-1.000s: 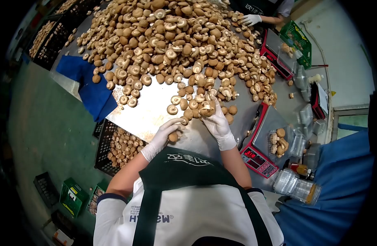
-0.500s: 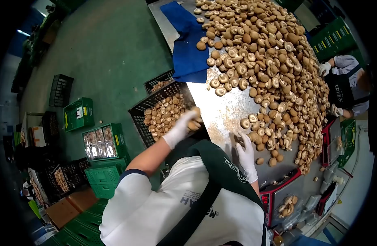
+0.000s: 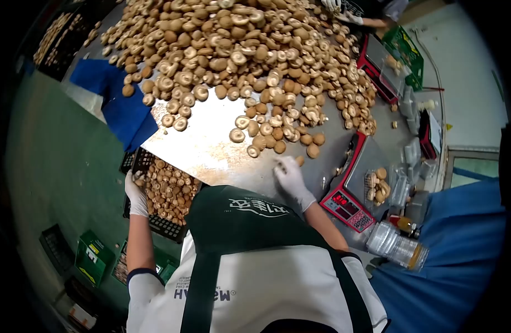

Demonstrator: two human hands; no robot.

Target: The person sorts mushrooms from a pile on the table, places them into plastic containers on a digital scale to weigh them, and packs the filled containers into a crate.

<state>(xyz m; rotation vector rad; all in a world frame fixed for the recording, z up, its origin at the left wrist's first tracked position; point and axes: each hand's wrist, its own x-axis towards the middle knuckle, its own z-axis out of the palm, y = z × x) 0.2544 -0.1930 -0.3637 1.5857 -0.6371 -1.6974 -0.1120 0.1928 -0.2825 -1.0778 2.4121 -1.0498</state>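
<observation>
Shiitake mushrooms (image 3: pixel 233 41) with brown caps and pale stems lie in a large heap across the metal table (image 3: pixel 211 161). My left hand (image 3: pixel 135 194), in a white glove, is at the left side of a black plastic crate (image 3: pixel 165 226) filled with mushrooms; its fingers are curled around what looks like a mushroom (image 3: pixel 137 176), partly hidden. My right hand (image 3: pixel 291 178), also gloved, rests low over the bare metal near the table's front, fingers partly spread. One loose mushroom (image 3: pixel 300 161) lies just beside it, and the near edge of the heap is farther off.
Right of me stands a red scale (image 3: pixel 347 205) bearing a tray of mushrooms (image 3: pixel 379 186). Stacked clear plastic trays (image 3: pixel 397 244) lie beyond it. Blue cloth (image 3: pixel 119 100) drapes the left table edge. Another person's gloved hand (image 3: pixel 350 18) is at the far side.
My view has turned to the right. My left hand has moved from the crate's table side to its far left side. My right hand has shifted slightly away from the heap.
</observation>
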